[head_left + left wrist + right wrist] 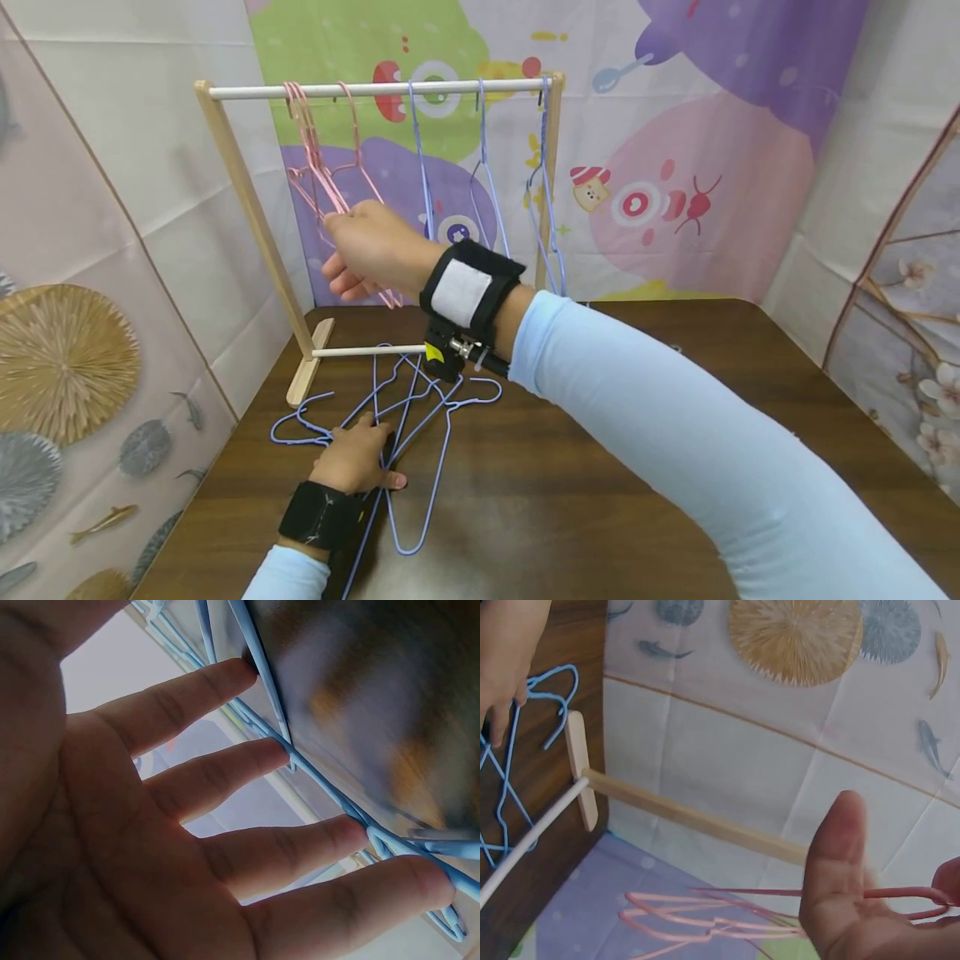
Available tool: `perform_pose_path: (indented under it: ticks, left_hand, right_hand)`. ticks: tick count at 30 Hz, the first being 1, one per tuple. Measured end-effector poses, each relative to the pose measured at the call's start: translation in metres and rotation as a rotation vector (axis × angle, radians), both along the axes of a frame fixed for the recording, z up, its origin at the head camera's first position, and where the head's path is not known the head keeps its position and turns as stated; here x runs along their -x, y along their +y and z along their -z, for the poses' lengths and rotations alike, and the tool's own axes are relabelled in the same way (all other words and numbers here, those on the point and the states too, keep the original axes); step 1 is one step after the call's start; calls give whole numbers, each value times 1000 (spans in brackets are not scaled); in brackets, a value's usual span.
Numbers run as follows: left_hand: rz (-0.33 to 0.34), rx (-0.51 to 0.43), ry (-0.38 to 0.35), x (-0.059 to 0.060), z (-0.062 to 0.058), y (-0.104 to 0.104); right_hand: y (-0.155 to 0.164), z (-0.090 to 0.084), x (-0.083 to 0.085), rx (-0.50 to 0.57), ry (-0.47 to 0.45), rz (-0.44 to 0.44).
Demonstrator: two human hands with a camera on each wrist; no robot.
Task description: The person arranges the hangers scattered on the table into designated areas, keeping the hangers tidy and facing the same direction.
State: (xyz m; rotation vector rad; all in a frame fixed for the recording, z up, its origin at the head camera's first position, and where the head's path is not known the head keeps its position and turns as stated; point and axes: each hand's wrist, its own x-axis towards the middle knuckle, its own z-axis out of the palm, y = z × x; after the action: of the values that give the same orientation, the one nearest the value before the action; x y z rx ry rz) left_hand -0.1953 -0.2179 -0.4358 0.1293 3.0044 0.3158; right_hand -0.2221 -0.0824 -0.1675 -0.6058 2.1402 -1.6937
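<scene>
Several pink clothes hangers [307, 133] hang on the left part of a rack's white rod [251, 92]. My right hand [382, 246] is raised at them, pinching a pink hanger [904, 892] between thumb and fingers in the right wrist view. Down on the table, blue hangers [408, 552] lie crossed over one another. Over this pile rests my left hand [352, 457], its fingers stretched out. The left wrist view shows those fingertips [349, 832] against a blue hanger's wire [319, 778].
Three blue hangers [487, 162] hang apart on the rod's right part. The rack has wooden side posts [251, 208], a low white crossbar [367, 351] and a wooden foot [309, 367] on the brown table [600, 483]. Patterned cloths [637, 167] surround the table.
</scene>
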Motion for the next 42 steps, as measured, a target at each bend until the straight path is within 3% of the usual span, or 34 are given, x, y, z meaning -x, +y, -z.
perform_pose_path:
  ticks: [15, 23, 30, 38, 42]
  left_hand:
    - [-3, -7, -13, 0, 1, 0]
    - [52, 8, 35, 1, 0, 0]
    - [83, 21, 54, 1, -1, -2]
    - [58, -1, 24, 2, -3, -3]
    - [60, 4, 51, 2, -3, -4]
  right_hand:
    - [25, 19, -38, -25, 24, -113]
    - [51, 27, -56, -6, 64, -227]
    - [67, 39, -50, -38, 123, -250]
    - [87, 74, -34, -159, 377, -261]
    - [96, 92, -25, -191, 400, -264]
